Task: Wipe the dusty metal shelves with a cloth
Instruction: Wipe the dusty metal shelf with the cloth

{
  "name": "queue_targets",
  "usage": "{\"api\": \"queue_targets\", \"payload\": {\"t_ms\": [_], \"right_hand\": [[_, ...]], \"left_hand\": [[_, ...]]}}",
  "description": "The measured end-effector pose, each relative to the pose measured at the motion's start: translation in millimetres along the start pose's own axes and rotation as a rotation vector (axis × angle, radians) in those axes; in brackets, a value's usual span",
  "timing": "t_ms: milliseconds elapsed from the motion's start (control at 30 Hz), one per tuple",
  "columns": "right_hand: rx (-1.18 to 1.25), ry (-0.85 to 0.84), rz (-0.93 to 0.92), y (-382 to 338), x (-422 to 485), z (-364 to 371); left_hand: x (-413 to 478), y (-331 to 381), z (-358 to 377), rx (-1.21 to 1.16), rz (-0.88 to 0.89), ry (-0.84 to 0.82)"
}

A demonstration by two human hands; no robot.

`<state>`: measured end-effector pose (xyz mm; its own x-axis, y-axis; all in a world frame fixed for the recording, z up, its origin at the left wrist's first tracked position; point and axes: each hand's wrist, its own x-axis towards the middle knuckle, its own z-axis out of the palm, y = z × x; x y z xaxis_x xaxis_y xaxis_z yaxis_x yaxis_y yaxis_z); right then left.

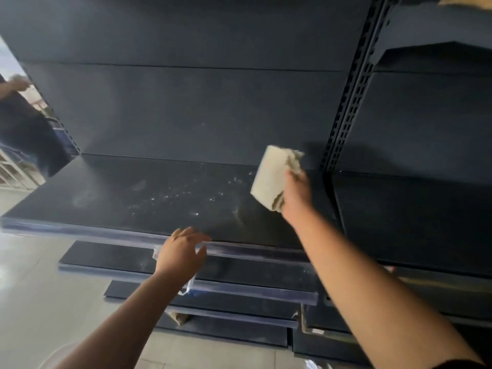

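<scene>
A dark metal shelf (133,193) runs across the middle of the view, with pale dust smears and bright specks on its top. My right hand (296,198) grips a folded, off-white cloth (274,177) with dirty edges, held just above the shelf's right end near the back panel. My left hand (181,251) rests on the shelf's front edge strip (253,250), fingers spread, with nothing in it. Lower dusty shelves (106,255) step out below.
A slotted upright post (348,102) divides this bay from the bay on the right (415,209). Another person's dark sleeve and hand (18,107) show at the far left. Pale tiled floor (40,302) lies below. Paper scraps hang from the lower shelf edges (178,318).
</scene>
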<state>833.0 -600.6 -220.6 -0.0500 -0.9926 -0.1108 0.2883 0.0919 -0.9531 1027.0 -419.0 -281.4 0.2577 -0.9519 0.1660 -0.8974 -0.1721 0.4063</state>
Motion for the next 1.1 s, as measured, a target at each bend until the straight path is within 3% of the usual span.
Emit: {"api": "queue_targets", "payload": {"t_ms": [133, 233, 367, 433, 600, 667, 767, 867, 1000, 1100], "right_hand": [[-0.52, 0.243, -0.36, -28.0, 3.6, -56.1], [-0.838, 0.292, -0.418, -17.2, -6.8, -76.4], [-1.389, -0.065, -0.206, 49.9, -22.6, -52.6], [-1.549, -0.169, -0.244, 79.6, -35.8, -19.2], [-1.334, -0.298, -0.154, 107.2, -84.3, 117.8], [-0.951, -0.284, 0.007, 108.6, -97.8, 167.4], [-0.285, -0.09, 0.234, 94.7, -107.4, 215.4], [0.003, 0.049, 0.242, 69.3, -99.4, 214.5], [0.078, 0.191, -0.007, 35.3, -57.3, 150.0], [-0.354, 0.44, -0.275, 21.3, -16.1, 73.6]], "left_hand": [[1.9, -12.6, -4.2, -0.016, 0.131, -0.024], [7.1, -30.0, -9.7, -0.023, 0.236, -0.076], [13.4, -57.6, -22.2, -0.016, 0.306, -0.064], [17.6, -74.6, -29.3, -0.017, 0.326, -0.053], [26.8, -129.8, -51.7, -0.019, 0.348, -0.031], [30.3, -148.5, -61.7, -0.031, 0.34, -0.02], [35.2, -169.1, -74.3, -0.055, 0.331, -0.021], [37.8, -177.8, -82.2, -0.065, 0.306, -0.059], [46.8, -182.5, -89.2, -0.097, 0.255, -0.132], [54.8, -186.5, -93.2, -0.117, 0.204, -0.232]]}}
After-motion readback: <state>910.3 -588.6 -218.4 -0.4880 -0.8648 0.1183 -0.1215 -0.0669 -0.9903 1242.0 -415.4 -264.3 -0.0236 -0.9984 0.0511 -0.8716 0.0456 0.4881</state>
